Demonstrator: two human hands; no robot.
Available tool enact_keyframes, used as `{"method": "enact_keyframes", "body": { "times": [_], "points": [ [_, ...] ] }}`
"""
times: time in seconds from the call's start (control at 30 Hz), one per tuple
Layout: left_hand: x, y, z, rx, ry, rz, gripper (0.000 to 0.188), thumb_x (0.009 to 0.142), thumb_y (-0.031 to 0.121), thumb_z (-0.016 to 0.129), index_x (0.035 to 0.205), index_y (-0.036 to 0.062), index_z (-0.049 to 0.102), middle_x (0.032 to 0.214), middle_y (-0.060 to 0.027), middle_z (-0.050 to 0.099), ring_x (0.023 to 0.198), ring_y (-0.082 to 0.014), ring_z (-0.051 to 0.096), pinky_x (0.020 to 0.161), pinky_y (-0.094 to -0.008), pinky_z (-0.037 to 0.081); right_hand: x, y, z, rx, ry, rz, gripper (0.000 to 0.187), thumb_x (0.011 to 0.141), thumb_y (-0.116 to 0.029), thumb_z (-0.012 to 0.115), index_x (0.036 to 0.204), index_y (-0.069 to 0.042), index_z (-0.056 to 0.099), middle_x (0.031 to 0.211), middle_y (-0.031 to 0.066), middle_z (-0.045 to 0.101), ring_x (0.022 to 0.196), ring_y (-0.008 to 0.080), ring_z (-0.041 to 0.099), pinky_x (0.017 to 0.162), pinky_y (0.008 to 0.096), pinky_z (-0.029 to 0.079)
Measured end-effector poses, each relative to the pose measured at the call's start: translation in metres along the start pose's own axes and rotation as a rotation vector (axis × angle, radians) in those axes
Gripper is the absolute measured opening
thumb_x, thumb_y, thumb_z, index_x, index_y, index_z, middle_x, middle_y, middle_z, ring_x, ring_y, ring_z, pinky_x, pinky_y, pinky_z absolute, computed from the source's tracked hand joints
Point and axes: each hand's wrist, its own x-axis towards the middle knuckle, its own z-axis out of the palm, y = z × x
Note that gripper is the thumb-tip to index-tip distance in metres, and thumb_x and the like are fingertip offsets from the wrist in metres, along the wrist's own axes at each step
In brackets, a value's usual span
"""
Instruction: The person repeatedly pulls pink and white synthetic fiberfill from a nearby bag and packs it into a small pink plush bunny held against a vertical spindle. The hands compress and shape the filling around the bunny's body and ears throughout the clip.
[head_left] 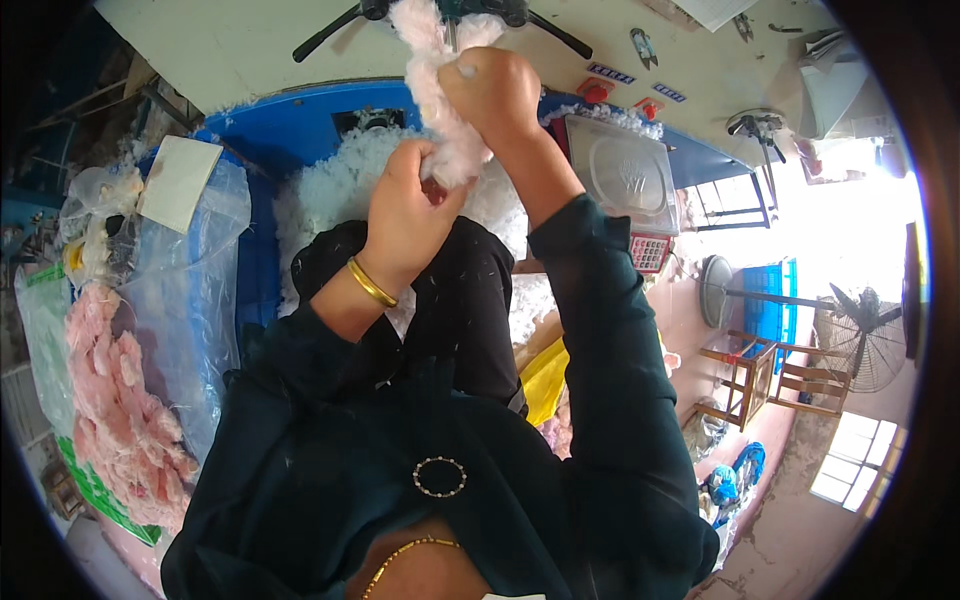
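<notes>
A pale pink furry plush skin [432,95] hangs at a thin metal tube [451,37] of a dark machine [505,10] on the workbench. My right hand [492,92] is closed on the plush just below the tube. Lower down, my left hand [412,208] wraps its fingers round the bottom end of the same plush. The fingertips of both hands are partly hidden by the fur and the hands themselves. White fluffy stuffing [350,165] lies behind my hands and over my lap.
Pink plush skins [120,400] fill a plastic bag at left, near a pale card [181,182]. A scale [622,175] stands at right. Red buttons [596,90] and snips [643,48] are on the bench. Black handles [326,34] stick out beside the tube. Farther right are a fan [862,335] and wooden stools [750,385].
</notes>
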Motion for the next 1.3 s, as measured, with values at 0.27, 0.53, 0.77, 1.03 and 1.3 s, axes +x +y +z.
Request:
{"method": "enact_keyframes", "body": {
  "times": [0.27,0.53,0.77,1.03,1.3],
  "points": [
    [-0.024,-0.021,-0.021,-0.055,-0.052,0.008,0.037,0.074,0.013,0.074,0.102,0.0024,0.053,0.087,-0.0111,0.061,0.077,-0.0249,0.061,0.07,-0.0302,0.048,-0.04,-0.034,-0.041,0.288,-0.194,0.301,0.025,0.07,-0.026,0.062,0.064,-0.002,0.062,0.061,0.0195,0.057,0.056,0.0372,0.056,0.054,0.0406,0.047],
    [0.051,-0.022,-0.009,-0.948,-0.046,-0.301,0.022,0.091,0.018,0.061,0.105,-0.0002,0.061,0.091,-0.0026,0.065,0.071,-0.0075,0.057,0.064,-0.0233,0.049,0.031,-0.005,0.009,0.055,-0.096,0.34,0.031,0.07,-0.034,0.059,0.066,-0.005,0.067,0.065,0.016,0.063,0.064,0.0341,0.062,0.063,0.0423,0.05],
    [-0.009,0.01,0.014,-0.721,0.139,-0.224,0.025,0.087,0.019,0.065,0.104,0.001,0.064,0.094,-0.0052,0.066,0.083,-0.0138,0.062,0.073,-0.0289,0.049,-0.008,-0.025,-0.01,-0.001,-0.132,0.297,0.029,0.07,-0.034,0.059,0.066,-0.006,0.067,0.068,0.0168,0.063,0.069,0.0367,0.062,0.062,0.042,0.05],
    [0.005,-0.024,-0.016,0.061,-0.027,0.182,0.028,0.073,0.008,0.061,0.1,0.0032,0.066,0.085,-0.0176,0.065,0.076,-0.0351,0.062,0.069,-0.0423,0.049,-0.018,-0.036,-0.031,0.12,-0.204,0.299,0.029,0.072,-0.033,0.062,0.066,-0.005,0.066,0.067,0.0169,0.062,0.066,0.0366,0.061,0.061,0.0422,0.05],
    [0.016,0.004,-0.008,-0.702,-0.041,-0.16,0.028,0.085,-0.001,0.049,0.112,-0.0063,0.057,0.101,-0.0118,0.065,0.093,-0.0184,0.065,0.061,-0.0285,0.054,-0.027,-0.031,-0.023,0.161,-0.166,0.321,0.032,0.073,-0.033,0.063,0.065,-0.003,0.064,0.065,0.0184,0.061,0.064,0.0382,0.061,0.061,0.0417,0.05]
  ]
}}
